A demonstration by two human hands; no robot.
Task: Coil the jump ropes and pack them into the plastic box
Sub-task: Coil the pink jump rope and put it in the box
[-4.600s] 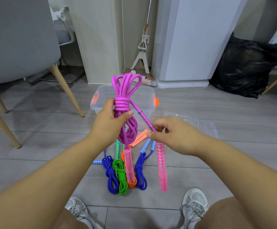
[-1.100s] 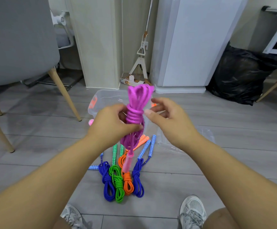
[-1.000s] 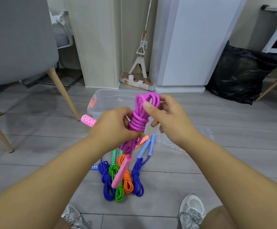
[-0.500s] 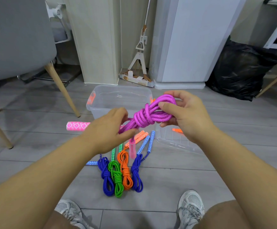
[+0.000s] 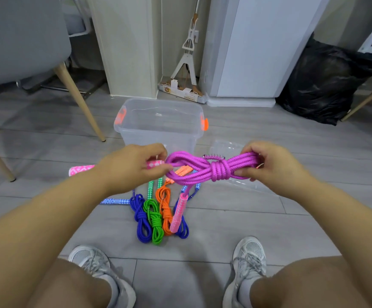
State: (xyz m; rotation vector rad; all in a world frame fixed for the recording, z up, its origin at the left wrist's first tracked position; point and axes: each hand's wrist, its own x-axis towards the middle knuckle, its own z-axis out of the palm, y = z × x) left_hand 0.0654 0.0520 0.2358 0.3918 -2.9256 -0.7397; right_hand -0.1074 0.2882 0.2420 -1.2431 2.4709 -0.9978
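Note:
I hold a coiled magenta jump rope (image 5: 205, 168) level between both hands, its wrap knot near the right end. My left hand (image 5: 134, 165) pinches the left loop and one pink handle (image 5: 80, 170) that sticks out to the left. My right hand (image 5: 269, 164) grips the right loops. The other pink handle (image 5: 178, 213) hangs down over the floor ropes. Behind the hands stands the clear plastic box (image 5: 158, 127) with orange latches, open on top. On the floor lie coiled ropes: blue (image 5: 140, 218), green (image 5: 155, 221), orange (image 5: 165, 210) and another blue (image 5: 184, 230).
The clear lid (image 5: 231, 150) lies on the floor right of the box. A grey chair (image 5: 25, 41) with wooden legs stands at left. A mop (image 5: 187, 63), a white cabinet (image 5: 258, 47) and a black bag (image 5: 320, 81) are behind. My shoes (image 5: 249, 258) are at the bottom.
The magenta bundle has been turned from upright to level and stretched between my hands. My right hand moved out to the right; one pink handle now hangs lower over the floor ropes.

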